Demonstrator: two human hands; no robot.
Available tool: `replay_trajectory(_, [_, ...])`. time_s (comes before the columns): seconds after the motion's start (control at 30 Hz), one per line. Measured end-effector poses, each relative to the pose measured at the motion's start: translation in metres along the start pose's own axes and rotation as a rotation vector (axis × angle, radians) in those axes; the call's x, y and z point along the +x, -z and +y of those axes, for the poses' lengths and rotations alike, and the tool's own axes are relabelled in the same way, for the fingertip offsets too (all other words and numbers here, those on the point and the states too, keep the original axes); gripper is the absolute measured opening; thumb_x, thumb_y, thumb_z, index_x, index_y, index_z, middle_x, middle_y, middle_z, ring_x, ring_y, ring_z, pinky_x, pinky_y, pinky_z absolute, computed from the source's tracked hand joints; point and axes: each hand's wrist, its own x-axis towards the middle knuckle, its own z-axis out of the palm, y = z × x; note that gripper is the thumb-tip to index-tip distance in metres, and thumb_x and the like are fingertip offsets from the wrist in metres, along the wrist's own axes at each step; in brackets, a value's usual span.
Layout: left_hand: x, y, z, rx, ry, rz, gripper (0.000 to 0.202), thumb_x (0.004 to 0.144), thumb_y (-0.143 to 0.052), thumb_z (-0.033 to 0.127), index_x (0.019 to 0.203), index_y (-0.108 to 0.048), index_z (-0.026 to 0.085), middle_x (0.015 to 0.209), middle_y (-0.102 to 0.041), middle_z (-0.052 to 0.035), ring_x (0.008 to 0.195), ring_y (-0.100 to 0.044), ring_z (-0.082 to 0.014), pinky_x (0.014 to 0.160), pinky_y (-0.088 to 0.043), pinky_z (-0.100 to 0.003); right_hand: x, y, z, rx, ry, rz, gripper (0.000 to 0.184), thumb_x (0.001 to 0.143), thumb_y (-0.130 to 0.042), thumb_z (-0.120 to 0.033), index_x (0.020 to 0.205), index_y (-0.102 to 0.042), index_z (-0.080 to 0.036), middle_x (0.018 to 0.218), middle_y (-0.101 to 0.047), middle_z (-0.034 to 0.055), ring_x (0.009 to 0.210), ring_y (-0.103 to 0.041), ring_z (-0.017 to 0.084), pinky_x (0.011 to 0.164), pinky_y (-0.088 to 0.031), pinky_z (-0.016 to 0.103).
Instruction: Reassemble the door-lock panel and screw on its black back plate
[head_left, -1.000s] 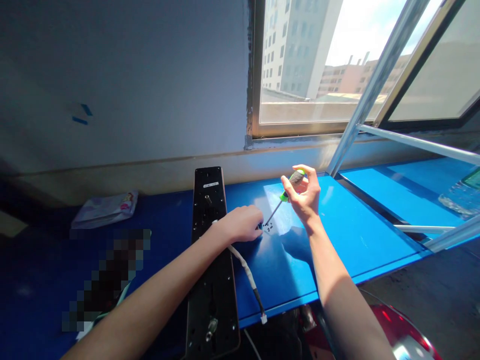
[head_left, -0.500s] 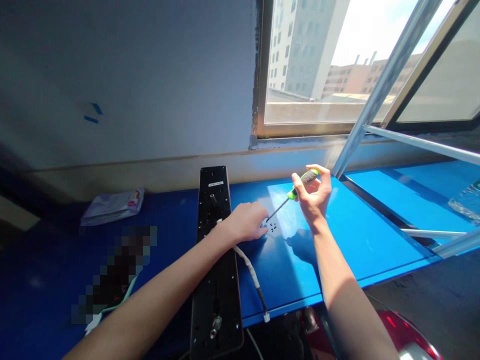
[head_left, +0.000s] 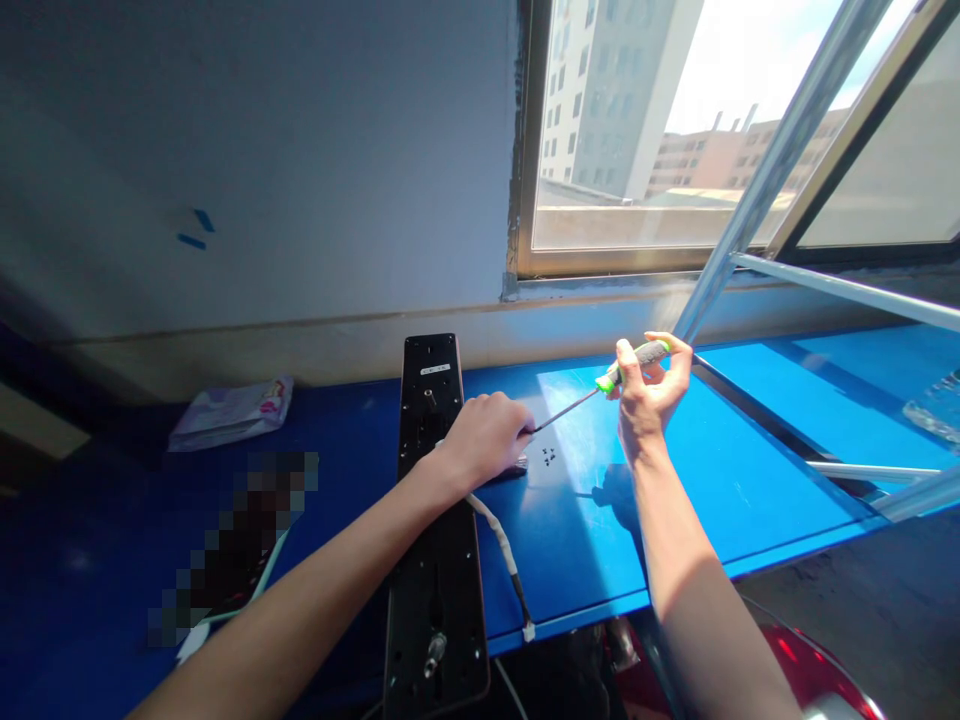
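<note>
My right hand (head_left: 651,395) holds a screwdriver (head_left: 636,366) by its grey and green handle, the shaft slanting down to the left. Its tip meets the closed fingers of my left hand (head_left: 491,432), which is bent over the right edge of a long black panel (head_left: 431,520). What those fingers pinch is too small or hidden to make out. Below them a dark object (head_left: 514,467) shows partly. Several small black screws (head_left: 549,457) lie on the blue table (head_left: 592,540) just right of my left hand. A white-wrapped cable (head_left: 499,535) with a white plug comes from the panel.
Metal posts (head_left: 750,215) and rails stand at the right, before a window (head_left: 615,225). A folded plastic bag (head_left: 232,412) lies at the back left. A blurred-out dark item (head_left: 240,545) rests at the left. Something red and shiny (head_left: 810,665) is below the table's front edge.
My right hand and the screwdriver have moved right, and the shaft lies flatter. The tip has left the tabletop by the screws and is at my left fingers. The dark object beneath now shows.
</note>
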Motion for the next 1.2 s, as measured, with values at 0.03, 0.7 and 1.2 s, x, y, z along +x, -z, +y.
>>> replay_trajectory(0.03, [-0.001,0.000,-0.001,-0.035,0.002,0.019,0.017,0.093,-0.071,0.021,0.099,-0.086,0.023,0.093,-0.084,-0.0078,0.089,-0.078,-0.0257,0.086,-0.058,-0.034,0.001,0.001,0.002,0.008,-0.012,0.008,0.028,0.100,-0.071,-0.033,0.121,-0.064,-0.016,0.088,-0.067,-0.0022,0.060,-0.061,0.008,0.052,-0.054,0.021])
replay_trajectory(0.7, [-0.030,0.000,-0.016,-0.572,0.069,0.395,0.006,0.085,-0.084,0.018,0.089,-0.087,0.020,0.086,-0.085,-0.0030,0.079,-0.080,-0.0208,0.075,-0.061,-0.028,0.000,0.000,0.002,0.211,-0.126,-0.137,0.021,0.098,-0.074,-0.029,0.112,-0.063,-0.017,0.078,-0.064,-0.0058,0.056,-0.058,0.007,0.050,-0.051,0.019])
replay_trajectory(1.2, [-0.052,-0.006,-0.037,-0.384,-0.171,0.607,0.014,0.089,-0.080,0.015,0.101,-0.085,0.019,0.096,-0.086,-0.0043,0.081,-0.081,-0.0210,0.076,-0.062,-0.028,-0.010,-0.003,-0.006,0.270,-0.153,-0.447,0.025,0.091,-0.081,-0.031,0.104,-0.060,-0.023,0.076,-0.065,-0.0063,0.061,-0.062,0.010,0.054,-0.051,0.021])
